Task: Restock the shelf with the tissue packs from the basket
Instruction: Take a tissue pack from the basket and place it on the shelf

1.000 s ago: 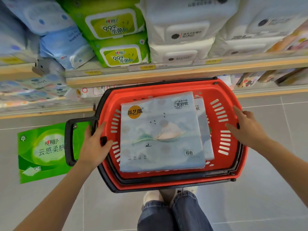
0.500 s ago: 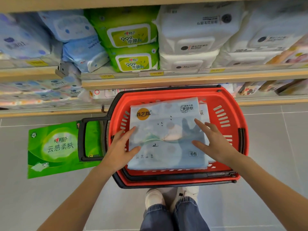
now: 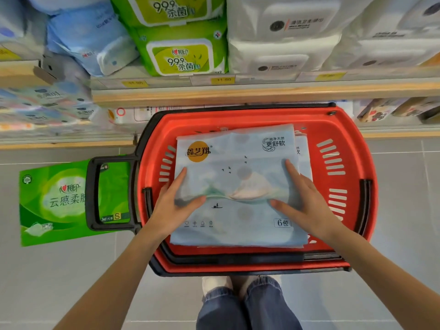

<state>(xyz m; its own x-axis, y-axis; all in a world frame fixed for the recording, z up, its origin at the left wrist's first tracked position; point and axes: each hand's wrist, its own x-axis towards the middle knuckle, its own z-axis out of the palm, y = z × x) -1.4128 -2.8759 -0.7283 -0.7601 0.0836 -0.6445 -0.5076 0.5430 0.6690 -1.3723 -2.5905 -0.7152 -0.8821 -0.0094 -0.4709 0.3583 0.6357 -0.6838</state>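
Observation:
A red basket [image 3: 347, 129] with a black rim and handle stands on the floor below the shelves. A pale blue tissue pack [image 3: 238, 148] lies flat on top inside it, and the edge of a second pack [image 3: 302, 148] shows under its right side. My left hand [image 3: 175, 206] grips the top pack's left edge, thumb on its face. At the pack's right side my right hand [image 3: 307, 203] does the same, fingers spread over the wrapper. The wooden-edged shelf [image 3: 262, 94] runs just above the basket.
A green tissue pack [image 3: 52, 201] lies on the grey tile floor left of the basket, partly behind the black handle [image 3: 95, 194]. Green wipes packs [image 3: 181, 55], blue packs and white packs fill the shelf above. My shoes and jeans sit below the basket.
My hands left the basket's sides and came onto the top tissue pack, closing on its left and right edges. The view moved nearer to the basket.

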